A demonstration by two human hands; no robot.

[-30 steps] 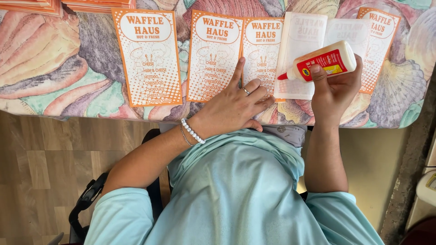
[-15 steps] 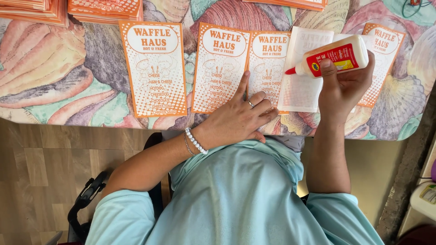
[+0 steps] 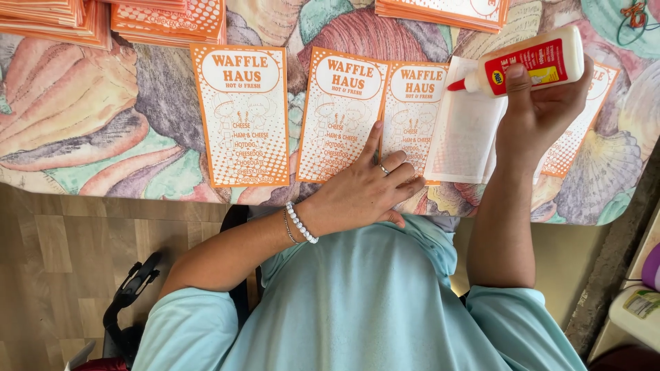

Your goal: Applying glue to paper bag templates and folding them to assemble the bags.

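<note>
1. Bright, even daylight is covering the surface (image 3: 124,137); no glare is showing.
2. Soft, short shadows are lying under the left hand (image 3: 364,196).
3. Focus is holding sharp centrally; frame edges are bending slightly.

Orange-and-white printed paper bags (image 3: 246,117), bordered in orange dots, lie on a tabletop (image 3: 82,124) covered in a seashell pattern of peach, coral, teal and grey. One bag (image 3: 464,130) shows a plain white side. The glue bottle (image 3: 526,62) is white with a red label, yellow patch and red nozzle. The shirt (image 3: 364,302) is pale aqua; a white bead bracelet (image 3: 301,222) circles the left wrist. The floor (image 3: 62,254) is tan wood-grain.
</note>
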